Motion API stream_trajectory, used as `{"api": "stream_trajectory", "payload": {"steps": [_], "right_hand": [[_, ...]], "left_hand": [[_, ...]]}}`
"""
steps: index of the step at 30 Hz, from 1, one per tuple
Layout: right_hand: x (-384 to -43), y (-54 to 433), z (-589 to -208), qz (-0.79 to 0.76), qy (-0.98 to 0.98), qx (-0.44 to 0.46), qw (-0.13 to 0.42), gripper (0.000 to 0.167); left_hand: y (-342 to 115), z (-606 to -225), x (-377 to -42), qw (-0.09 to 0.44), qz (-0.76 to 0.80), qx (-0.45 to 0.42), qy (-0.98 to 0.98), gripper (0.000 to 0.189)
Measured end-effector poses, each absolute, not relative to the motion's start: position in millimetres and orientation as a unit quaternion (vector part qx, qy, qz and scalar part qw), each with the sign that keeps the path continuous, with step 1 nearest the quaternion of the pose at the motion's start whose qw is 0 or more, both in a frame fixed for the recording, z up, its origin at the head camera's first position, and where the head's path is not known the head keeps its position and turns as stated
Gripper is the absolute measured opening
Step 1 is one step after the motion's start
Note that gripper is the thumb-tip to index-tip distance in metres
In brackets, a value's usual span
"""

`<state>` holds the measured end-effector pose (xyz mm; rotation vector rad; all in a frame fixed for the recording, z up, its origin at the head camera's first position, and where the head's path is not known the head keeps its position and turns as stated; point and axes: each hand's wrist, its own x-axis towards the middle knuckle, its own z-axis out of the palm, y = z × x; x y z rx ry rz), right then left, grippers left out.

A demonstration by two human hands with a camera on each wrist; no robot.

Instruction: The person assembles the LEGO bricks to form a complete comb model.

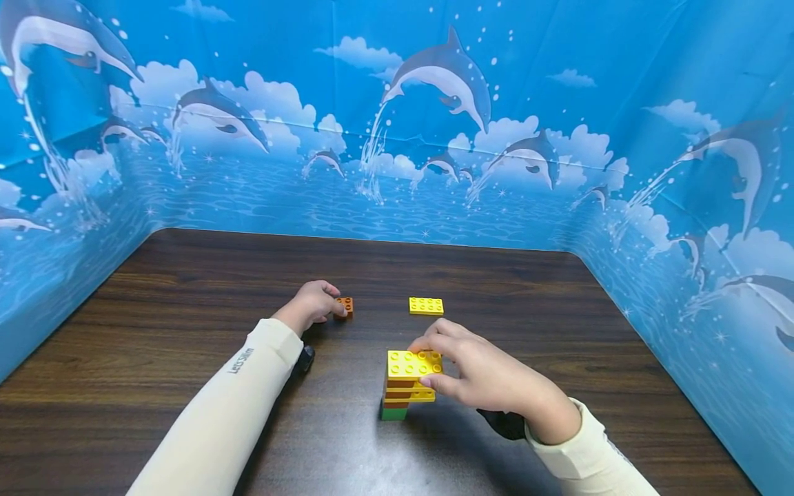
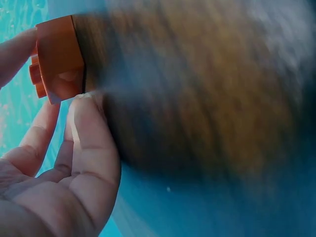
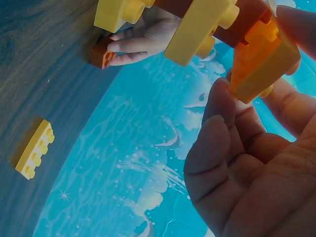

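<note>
In the head view, pinched the orange brick [image 1: 348, 308] with the left hand [image 1: 312, 303], left of the loose yellow brick [image 1: 426, 306], and held the top yellow brick [image 1: 403, 369] of the upright brick stack [image 1: 395, 400] between thumb and fingers of the right hand [image 1: 468, 362]. Judged to be fetching a brick while steadying the stack; judged to call next for a secure lift without nudging the stack. Worked on a dark wood-grain table [image 1: 149, 344], walled round by a dolphin-printed curtain [image 1: 248, 193]. In the left wrist view, held the orange brick among the fingertips, against a blurred background. In the right wrist view, gripped the stack's top.
</note>
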<state>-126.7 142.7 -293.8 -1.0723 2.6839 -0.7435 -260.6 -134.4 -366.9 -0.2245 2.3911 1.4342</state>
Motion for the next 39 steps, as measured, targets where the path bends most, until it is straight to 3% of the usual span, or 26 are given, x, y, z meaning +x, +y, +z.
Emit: {"api": "stream_trajectory", "payload": {"steps": [20,31,39], "right_hand": [[-128.9,142.9,-294.5,-0.251,0.894,-0.362,0.08,0.032],[-127.9,142.7,-295.1,-0.251,0.895,-0.359,0.083,0.032],[-128.1,143.6,-294.8,-0.251,0.895,-0.361,0.081,0.032]], "left_hand": [[-132.4,-369.4,-262.1,0.152,0.45,-0.056,0.878,0.036],[-140.2,-371.0,-261.8,0.153,0.49,-0.061,0.856,0.04],[-139.1,-364.7,-253.1,0.126,0.496,-0.025,0.859,0.039]]}}
